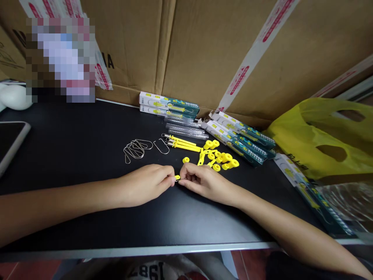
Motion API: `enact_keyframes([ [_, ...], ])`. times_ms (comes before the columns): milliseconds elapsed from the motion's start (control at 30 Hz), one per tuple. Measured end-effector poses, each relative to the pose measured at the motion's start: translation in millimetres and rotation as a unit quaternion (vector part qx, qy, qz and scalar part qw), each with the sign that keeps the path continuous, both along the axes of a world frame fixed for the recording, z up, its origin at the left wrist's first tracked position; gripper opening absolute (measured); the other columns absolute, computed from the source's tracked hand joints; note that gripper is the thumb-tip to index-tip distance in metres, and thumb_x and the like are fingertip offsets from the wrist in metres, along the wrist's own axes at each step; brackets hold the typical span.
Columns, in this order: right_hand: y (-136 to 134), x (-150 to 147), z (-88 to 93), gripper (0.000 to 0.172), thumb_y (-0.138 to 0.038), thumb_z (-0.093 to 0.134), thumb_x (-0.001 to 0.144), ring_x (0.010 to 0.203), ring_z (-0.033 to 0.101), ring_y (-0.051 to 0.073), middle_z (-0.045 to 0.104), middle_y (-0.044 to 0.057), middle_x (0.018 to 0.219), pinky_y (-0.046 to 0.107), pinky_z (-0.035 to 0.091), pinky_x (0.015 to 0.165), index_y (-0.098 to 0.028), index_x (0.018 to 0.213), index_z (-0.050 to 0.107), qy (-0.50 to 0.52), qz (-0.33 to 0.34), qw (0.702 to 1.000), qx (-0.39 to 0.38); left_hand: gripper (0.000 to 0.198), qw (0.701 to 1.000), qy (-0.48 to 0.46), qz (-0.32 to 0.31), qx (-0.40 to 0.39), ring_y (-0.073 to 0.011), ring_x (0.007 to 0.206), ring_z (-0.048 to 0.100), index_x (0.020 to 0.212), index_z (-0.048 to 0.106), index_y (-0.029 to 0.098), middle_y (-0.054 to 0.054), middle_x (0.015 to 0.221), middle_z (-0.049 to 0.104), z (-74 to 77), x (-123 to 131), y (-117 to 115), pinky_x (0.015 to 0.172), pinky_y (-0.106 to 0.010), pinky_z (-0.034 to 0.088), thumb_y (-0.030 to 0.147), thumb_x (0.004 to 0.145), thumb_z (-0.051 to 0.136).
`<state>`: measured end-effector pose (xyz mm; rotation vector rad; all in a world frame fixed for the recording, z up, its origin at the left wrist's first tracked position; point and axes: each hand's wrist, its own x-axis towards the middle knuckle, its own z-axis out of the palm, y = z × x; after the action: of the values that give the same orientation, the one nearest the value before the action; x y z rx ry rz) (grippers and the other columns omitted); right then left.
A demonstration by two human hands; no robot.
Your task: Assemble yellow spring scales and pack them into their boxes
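My left hand (154, 183) pinches a small yellow plastic piece (177, 177) above the black table. Close to its right, my right hand (205, 181) is closed, its thumb and forefinger on a thin metal bit at the yellow piece; that bit is too small to make out well. Beyond my hands lie bent metal hooks (138, 149), a single hook (161, 146), yellow rods with metal ends (185, 144) and a pile of yellow rings and small parts (227, 157). One yellow ring (185, 160) sits apart, just behind my fingers.
Clear tubes (186, 131) lie behind the rods. Printed boxes (167, 105) and more boxes (239, 140) stand near the cardboard (198, 50). At the right are a yellow bag (320, 132) and another box (311, 194). A phone-like device (11, 142) rests at the left.
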<state>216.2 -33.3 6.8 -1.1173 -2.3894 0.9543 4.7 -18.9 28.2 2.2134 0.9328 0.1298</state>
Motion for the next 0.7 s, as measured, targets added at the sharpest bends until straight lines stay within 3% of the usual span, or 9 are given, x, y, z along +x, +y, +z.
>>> enact_keyframes([
  [367,1,1,-9.9,0.022,-0.032,0.062,0.086,0.055,0.051,0.008,0.056,-0.004,0.062,0.02,0.04,0.052,-0.018,0.077,0.048,0.117,-0.049,0.99,-0.059,0.023,1.0,-0.003,0.0,-0.013,-0.0117,0.056,0.051,0.083,0.058,0.018,0.005,0.058,0.052,0.9,2,0,0.062,-0.023,0.035,0.018,0.092,0.037],
  [700,-6,-7,-18.0,0.028,-0.038,0.068,0.08,0.05,0.054,0.008,0.06,-0.002,0.06,0.02,0.044,0.049,-0.017,0.074,0.051,0.186,-0.124,0.972,-0.077,0.026,1.0,-0.006,0.008,-0.008,-0.0108,0.05,0.047,0.071,0.05,0.018,0.006,0.052,0.049,0.2,5,-3,0.055,-0.023,0.031,0.018,0.093,0.036],
])
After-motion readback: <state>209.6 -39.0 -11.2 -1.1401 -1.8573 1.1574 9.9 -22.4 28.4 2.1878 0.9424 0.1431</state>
